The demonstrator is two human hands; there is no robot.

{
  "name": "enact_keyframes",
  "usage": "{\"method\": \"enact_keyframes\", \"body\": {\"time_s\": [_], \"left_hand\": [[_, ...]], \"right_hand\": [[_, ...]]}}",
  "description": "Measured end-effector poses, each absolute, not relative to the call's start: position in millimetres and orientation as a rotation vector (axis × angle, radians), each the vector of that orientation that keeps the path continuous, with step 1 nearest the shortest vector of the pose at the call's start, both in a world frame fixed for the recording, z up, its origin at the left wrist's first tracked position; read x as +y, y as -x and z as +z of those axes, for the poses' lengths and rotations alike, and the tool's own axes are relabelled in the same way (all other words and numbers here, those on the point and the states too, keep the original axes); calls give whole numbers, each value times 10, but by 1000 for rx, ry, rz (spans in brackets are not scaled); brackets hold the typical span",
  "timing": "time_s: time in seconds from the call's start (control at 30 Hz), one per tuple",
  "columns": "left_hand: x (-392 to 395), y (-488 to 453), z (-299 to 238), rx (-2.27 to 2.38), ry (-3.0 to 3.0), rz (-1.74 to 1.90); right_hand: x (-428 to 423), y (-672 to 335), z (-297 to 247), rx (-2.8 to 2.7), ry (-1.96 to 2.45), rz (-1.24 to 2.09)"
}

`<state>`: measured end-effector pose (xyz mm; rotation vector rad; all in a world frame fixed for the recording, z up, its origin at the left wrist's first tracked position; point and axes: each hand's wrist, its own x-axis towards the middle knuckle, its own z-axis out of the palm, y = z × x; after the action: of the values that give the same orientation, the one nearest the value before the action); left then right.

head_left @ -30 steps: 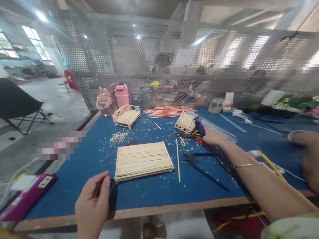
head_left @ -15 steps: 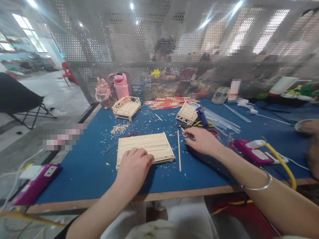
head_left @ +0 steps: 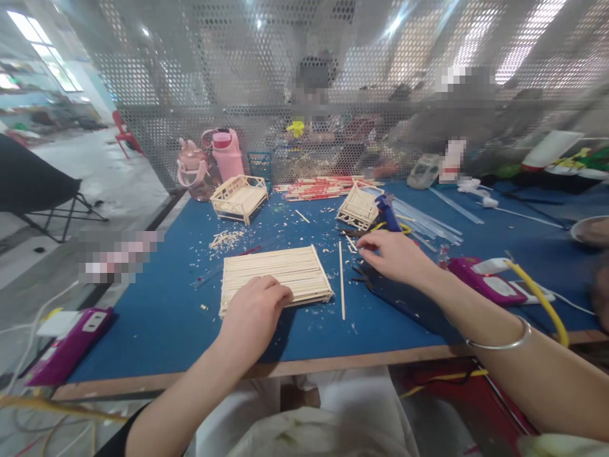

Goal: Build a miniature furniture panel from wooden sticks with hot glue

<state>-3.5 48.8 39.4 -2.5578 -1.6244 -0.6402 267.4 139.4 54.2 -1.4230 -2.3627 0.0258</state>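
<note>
My left hand is closed over the near edge of a flat panel of pale wooden sticks, which lies on the blue tabletop. My right hand hovers low over the table right of the panel, fingers bent, a gap between thumb and forefinger, nothing visible in them. Just left of its fingertips lie a few short stick pieces. A single long stick lies between the panel and this hand. Dark-handled pliers lie partly under my right forearm.
Behind stand a small stick-built bench and another stick model beside a blue glue gun. Red and pale sticks, clear glue sticks and pink bottles line the back. Purple power strips flank the work area.
My right hand has shifted slightly right and away from the short stick pieces, uncovering more of them. My left hand stays on the panel. The camera view has tilted slightly.
</note>
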Motion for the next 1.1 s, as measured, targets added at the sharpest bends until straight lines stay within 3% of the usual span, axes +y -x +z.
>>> {"method": "enact_keyframes", "body": {"time_s": [0.33, 0.6, 1.1], "left_hand": [[498, 39, 450, -1632, 2597, -679], [129, 625, 231, -1887, 1765, -1426], [87, 718, 51, -1964, 2114, -1346]], "right_hand": [[829, -2196, 393, -2410, 865, -78], [812, -2128, 99, -2229, 859, -74], [844, -2188, 62, -2284, 840, -162]]}}
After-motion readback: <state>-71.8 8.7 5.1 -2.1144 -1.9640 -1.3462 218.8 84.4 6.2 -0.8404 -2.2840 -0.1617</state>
